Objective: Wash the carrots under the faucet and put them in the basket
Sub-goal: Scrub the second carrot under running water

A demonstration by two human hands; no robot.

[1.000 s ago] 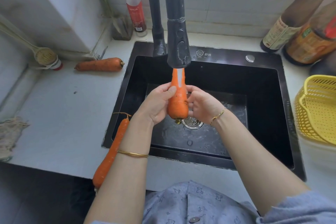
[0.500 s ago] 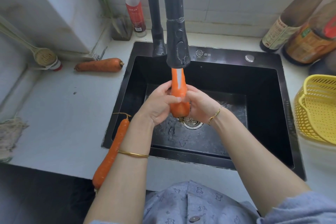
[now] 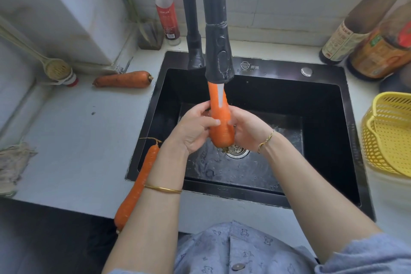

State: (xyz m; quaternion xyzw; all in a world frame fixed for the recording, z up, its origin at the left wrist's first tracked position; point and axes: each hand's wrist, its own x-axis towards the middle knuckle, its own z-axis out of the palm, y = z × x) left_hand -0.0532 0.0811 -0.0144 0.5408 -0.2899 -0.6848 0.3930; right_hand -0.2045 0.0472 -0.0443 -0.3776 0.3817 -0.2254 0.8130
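Your left hand and right hand are both wrapped round the wet carrot under the faucet. It's slick, so it could easily squirt down into the sink.

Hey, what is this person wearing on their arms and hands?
No gloves; both forearms are bare. A plain thin gold bangle circles the left forearm, and a finer twisted gold bracelet sits at the right wrist. A blue-grey fabric sleeve begins above the right elbow.
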